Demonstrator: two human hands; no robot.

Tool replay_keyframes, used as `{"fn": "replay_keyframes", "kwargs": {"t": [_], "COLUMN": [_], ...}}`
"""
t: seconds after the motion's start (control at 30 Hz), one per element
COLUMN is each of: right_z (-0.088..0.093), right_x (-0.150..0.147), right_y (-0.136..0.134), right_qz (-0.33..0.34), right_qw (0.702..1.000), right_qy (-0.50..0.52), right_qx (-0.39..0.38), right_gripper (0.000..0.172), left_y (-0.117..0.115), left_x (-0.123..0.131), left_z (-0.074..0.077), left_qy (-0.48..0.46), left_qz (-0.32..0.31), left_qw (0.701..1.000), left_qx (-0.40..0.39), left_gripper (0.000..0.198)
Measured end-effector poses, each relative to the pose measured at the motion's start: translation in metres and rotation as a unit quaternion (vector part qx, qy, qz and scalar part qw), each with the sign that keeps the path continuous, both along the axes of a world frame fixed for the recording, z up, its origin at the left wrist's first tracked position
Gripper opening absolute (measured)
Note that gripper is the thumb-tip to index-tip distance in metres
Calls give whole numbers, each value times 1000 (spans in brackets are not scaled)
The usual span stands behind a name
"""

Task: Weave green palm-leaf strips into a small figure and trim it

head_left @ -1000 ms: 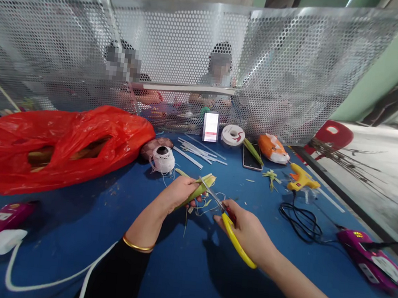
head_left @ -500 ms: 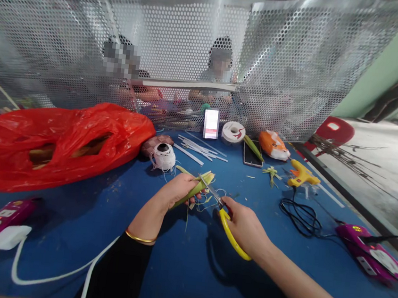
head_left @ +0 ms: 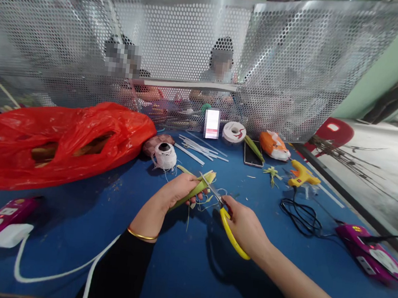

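My left hand (head_left: 182,190) is closed around a long green bundle that looks like corn husk (head_left: 198,188), its pale tip pointing away to the right. My right hand (head_left: 246,225) grips yellow-handled scissors (head_left: 229,235). Their blades lie at the husk's upper end, just beyond my left fingers; whether they touch it or pass over it I cannot make out. Beneath the left fingers, loose pale threads and scraps (head_left: 211,202) lie on the blue table (head_left: 179,270). Behind the left hand stands a cone of white thread (head_left: 165,157).
A red plastic bag (head_left: 59,153) covers the left side. White strips (head_left: 199,149), a ribbon roll (head_left: 234,132) and a phone (head_left: 252,158) lie at the back. To the right are a yellow glue gun (head_left: 303,175) and a corded purple power strip (head_left: 369,252). A perforated screen (head_left: 182,38) stands behind.
Almost nothing differs. The whole view has shifted very slightly, and both hands keep the same hold on the husk bundle and the scissors.
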State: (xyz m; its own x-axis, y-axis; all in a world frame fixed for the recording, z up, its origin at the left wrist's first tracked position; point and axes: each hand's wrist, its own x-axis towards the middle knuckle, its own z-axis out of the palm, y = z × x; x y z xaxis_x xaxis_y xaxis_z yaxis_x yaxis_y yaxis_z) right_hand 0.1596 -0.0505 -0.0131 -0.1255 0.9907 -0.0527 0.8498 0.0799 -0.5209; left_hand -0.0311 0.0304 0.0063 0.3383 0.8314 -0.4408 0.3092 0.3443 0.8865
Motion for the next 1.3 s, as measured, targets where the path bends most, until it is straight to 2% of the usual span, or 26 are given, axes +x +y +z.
{"fn": "replay_keyframes", "kwargs": {"t": [0.1, 0.27, 0.37, 0.7, 0.87, 1.0, 1.3], "right_z": [-1, 8, 12, 1, 4, 6, -3], "right_x": [1, 0, -2, 1, 1, -1, 1], "right_y": [0, -1, 0, -1, -1, 0, 3], "right_qz": [4, 14, 10, 9, 20, 12, 24], "right_qw": [1000, 1000, 1000, 1000, 1000, 999, 999], "right_qy": [7, 7, -8, -5, -16, -35, -49], "right_qx": [2, -11, -11, -7, -2, -6, -4], "right_gripper": [28, 19, 25, 25, 23, 30, 24], "left_y": [1, 0, 0, 2, 0, -1, 1], "left_x": [-2, -2, -1, -4, -2, 0, -3], "left_z": [1, 1, 0, 0, 3, 2, -1], "left_qy": [-5, -7, -2, 16, 20, 25, 36], "left_qz": [-6, -16, -16, -30, -34, -34, -37], "left_qw": [1000, 1000, 1000, 999, 999, 999, 999], "left_qx": [-8, -9, -7, -15, -18, -17, -16], "left_gripper": [25, 25, 23, 27, 27, 21, 23]}}
